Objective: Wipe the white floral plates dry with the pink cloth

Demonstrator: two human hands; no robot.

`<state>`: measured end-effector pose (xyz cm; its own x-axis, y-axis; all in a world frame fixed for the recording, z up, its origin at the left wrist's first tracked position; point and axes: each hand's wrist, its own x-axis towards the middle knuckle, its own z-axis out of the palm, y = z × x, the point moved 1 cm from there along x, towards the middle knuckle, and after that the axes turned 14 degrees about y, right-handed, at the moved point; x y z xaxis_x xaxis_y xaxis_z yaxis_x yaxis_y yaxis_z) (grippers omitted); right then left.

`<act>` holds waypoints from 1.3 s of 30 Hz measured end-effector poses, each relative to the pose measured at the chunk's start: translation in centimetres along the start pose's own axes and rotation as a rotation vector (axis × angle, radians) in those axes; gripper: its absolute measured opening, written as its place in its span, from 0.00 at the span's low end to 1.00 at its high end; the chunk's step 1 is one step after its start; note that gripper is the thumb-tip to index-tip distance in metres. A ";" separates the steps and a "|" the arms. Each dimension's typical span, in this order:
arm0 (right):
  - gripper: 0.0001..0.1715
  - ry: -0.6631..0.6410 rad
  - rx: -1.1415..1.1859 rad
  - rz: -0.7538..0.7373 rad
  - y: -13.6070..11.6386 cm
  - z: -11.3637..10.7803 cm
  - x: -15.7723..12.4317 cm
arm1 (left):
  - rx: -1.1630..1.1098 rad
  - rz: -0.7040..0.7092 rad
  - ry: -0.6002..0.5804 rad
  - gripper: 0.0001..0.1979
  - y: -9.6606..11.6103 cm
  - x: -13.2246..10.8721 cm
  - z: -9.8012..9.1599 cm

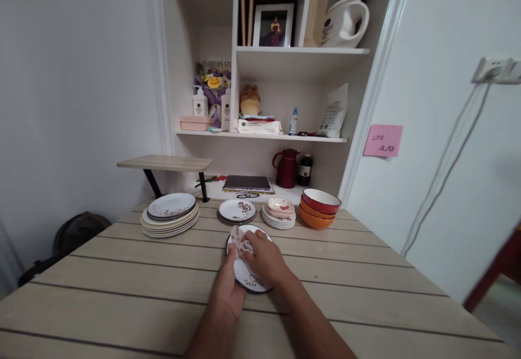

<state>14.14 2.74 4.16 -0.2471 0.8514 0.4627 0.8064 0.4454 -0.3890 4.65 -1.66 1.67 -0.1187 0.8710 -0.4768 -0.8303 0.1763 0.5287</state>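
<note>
Plate point(251, 281), white with a dark rim and a small printed pattern, lies flat on the desk point(122, 285) close to the person, about midway across it. A crumpled pale cloth point(239, 244) rests on the plate's far left part. The right hand point(265, 259) lies over the plate with its fingers curled down on the cloth, pressing it to the plate. The left hand point(229, 289) is closed on the plate's near left edge, thumb along the rim; its fingertips are hidden.

Beyond the plate, a row of crockery stands along the desk's far edge. From left to right: a wide stack of plates point(170, 216), a smaller patterned plate stack point(236, 211), a stack of saucers point(278, 215) with a pink-marked dish on top, and nested bowls point(320, 208), red over orange. All are well apart from the hands.

Behind them, in a white alcove, a dark tablet point(247, 182) lies flat, with a red jug point(286, 168) and a dark bottle point(305, 170) to its right. A low wooden riser point(165, 163) stands at the left. Shelves above carry bottles, boxes, a framed picture point(273, 25) and a white kettle point(345, 22). A pink note point(383, 140) sticks to the right wall, below a socket point(494, 70) with cables hanging from it.
</note>
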 end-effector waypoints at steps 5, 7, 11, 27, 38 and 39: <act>0.18 0.085 -0.088 0.183 1.4 -0.1 0.9 | 0.028 -0.019 0.021 0.24 -0.4 0.2 -0.1; 0.17 0.088 -0.160 0.227 2.0 -0.3 1.0 | 0.018 -0.020 0.013 0.25 -0.4 0.3 -0.2; 0.16 0.091 -0.227 0.304 2.1 -0.5 0.7 | -0.019 -0.033 -0.019 0.27 -0.5 0.2 -0.4; 0.13 -0.082 0.334 -0.058 0.1 0.2 -0.1 | -0.038 -0.060 -0.183 0.32 -0.1 0.8 -0.5; 0.14 -0.155 0.099 0.116 3.9 -2.1 -0.3 | -0.016 -0.086 -0.161 0.39 -0.4 2.0 -1.1; 0.15 -0.085 0.039 0.174 4.3 -2.0 -0.1 | 0.004 -0.074 -0.137 0.38 -0.5 1.9 -1.1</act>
<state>18.75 4.03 4.05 -0.1516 0.9362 0.3172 0.8202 0.2982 -0.4882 4.25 -0.55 -0.25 0.0182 0.9101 -0.4141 -0.8316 0.2437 0.4990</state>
